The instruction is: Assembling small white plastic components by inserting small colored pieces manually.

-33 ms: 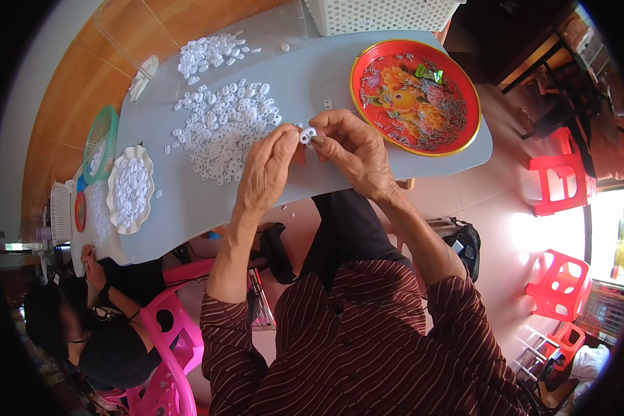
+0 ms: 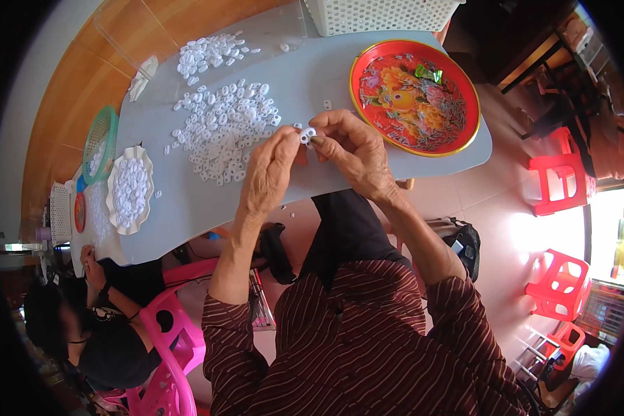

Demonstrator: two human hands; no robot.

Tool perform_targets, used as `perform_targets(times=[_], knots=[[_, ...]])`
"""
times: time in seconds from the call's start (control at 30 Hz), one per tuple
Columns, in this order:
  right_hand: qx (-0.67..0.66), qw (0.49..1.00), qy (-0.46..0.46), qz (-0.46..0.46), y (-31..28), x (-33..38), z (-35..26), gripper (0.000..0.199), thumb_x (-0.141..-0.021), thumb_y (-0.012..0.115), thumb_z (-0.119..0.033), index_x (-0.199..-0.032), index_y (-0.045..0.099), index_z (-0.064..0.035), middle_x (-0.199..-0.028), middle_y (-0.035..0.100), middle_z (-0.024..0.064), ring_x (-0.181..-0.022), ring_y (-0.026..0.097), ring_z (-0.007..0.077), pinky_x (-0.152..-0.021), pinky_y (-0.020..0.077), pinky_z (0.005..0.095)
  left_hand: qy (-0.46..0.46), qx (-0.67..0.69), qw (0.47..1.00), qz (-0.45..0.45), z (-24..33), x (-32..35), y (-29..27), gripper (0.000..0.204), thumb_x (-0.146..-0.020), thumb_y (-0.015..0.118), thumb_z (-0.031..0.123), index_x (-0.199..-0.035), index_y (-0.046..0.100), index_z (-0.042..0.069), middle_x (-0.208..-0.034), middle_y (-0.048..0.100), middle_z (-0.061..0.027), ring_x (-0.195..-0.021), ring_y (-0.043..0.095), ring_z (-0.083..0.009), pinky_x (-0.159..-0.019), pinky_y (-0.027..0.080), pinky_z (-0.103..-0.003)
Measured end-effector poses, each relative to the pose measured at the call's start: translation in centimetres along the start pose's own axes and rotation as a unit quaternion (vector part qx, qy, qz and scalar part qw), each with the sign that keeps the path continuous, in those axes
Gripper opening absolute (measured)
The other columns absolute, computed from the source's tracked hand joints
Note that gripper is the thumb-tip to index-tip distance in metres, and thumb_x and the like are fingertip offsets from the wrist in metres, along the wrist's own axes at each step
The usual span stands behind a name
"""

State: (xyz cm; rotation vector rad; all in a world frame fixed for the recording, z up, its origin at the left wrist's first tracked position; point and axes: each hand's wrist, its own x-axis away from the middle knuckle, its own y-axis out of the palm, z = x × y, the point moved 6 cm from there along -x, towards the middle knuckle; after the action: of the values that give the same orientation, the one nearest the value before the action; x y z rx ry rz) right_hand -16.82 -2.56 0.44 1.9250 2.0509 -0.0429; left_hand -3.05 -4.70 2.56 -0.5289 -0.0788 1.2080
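Between both hands, above the table's near edge, is a small white plastic oval piece with two holes point(image 2: 308, 136). My left hand point(image 2: 269, 168) pinches its left side between thumb and fingers. From the right, the thumb and forefinger of my right hand point(image 2: 357, 152) close on the same piece. Beyond my left hand spreads a loose heap of similar white pieces point(image 2: 222, 118). To the right of my right hand stands a round red flowered tray point(image 2: 357, 62) with many small metal pins and a green wrapper point(image 2: 428, 73) in it.
A second white heap point(image 2: 208, 54) lies farther back. At the left are a scalloped dish point(image 2: 145, 161) of white pieces and a green basket point(image 2: 109, 121). A white perforated basket point(image 2: 381, 17) stands at the far edge. Another person point(image 2: 111, 326) sits lower left by a pink chair point(image 2: 180, 340).
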Motion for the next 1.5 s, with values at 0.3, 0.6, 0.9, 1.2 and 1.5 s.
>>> perform_targets(times=[0.3, 0.6, 0.9, 1.2, 1.5], knots=[[0.037, 0.999, 0.018, -0.023, 0.8, 0.1, 0.2, 0.023, -0.087, 0.057, 0.0, -0.109, 0.053, 0.0019, -0.083, 0.061, 0.006, -0.074, 0.063, 0.0106, -0.066, 0.0501, 0.0235, -0.027, 0.029, 0.998, 0.052, -1.3, 0.5, 0.9, 0.029, -0.092, 0.043, 0.026, -0.083, 0.05, -0.001, -0.06, 0.043, -0.0079, -0.055, 0.038, -0.0139, -0.051, 0.034, -0.032], [0.19, 0.981, -0.022, -0.012, 1.1, 0.5, -0.4, 0.034, -0.075, 0.066, 0.003, -0.107, 0.056, 0.0001, -0.078, 0.061, 0.0074, -0.069, 0.064, 0.0134, -0.064, 0.0509, 0.0259, -0.005, 0.031, 0.999, 0.025, -1.5, 0.6, 0.9, 0.021, -0.09, 0.042, 0.018, -0.084, 0.049, -0.001, -0.068, 0.049, -0.0114, -0.056, 0.047, -0.0217, -0.053, 0.039, -0.033], [0.178, 0.982, -0.065, 0.0, 1.5, 0.5, -1.3, 0.023, -0.075, 0.065, 0.004, -0.096, 0.056, 0.0003, -0.073, 0.065, 0.0085, -0.065, 0.063, 0.0134, -0.059, 0.049, 0.027, 0.208, -0.144, 0.967, 0.028, -0.5, 0.8, 1.2, 0.007, -0.085, 0.044, 0.004, -0.092, 0.045, 0.003, -0.076, 0.052, -0.0136, -0.056, 0.051, -0.0291, -0.049, 0.04, -0.038], [0.203, 0.976, -0.074, -0.009, 1.4, 0.7, -1.2, 0.018, -0.076, 0.063, 0.004, -0.091, 0.054, 0.0009, -0.07, 0.064, 0.0104, -0.062, 0.062, 0.0154, -0.056, 0.047, 0.0279, 0.048, 0.004, 0.998, 0.05, -1.6, 0.8, 1.3, 0.03, -0.09, 0.039, 0.024, -0.075, 0.045, -0.002, -0.058, 0.036, -0.0121, -0.053, 0.033, -0.0172, -0.05, 0.033, -0.033], [0.25, 0.964, -0.09, -0.017, 1.3, 0.8, -1.7, 0.013, -0.077, 0.064, 0.002, -0.087, 0.055, 0.002, -0.071, 0.065, 0.0119, -0.064, 0.064, 0.0168, -0.057, 0.048, 0.0284, -0.034, 0.038, 0.999, 0.016, -1.1, 0.7, 1.3, 0.03, -0.09, 0.039, 0.025, -0.075, 0.043, -0.001, -0.059, 0.033, -0.0101, -0.055, 0.033, -0.0151, -0.051, 0.033, -0.033]])
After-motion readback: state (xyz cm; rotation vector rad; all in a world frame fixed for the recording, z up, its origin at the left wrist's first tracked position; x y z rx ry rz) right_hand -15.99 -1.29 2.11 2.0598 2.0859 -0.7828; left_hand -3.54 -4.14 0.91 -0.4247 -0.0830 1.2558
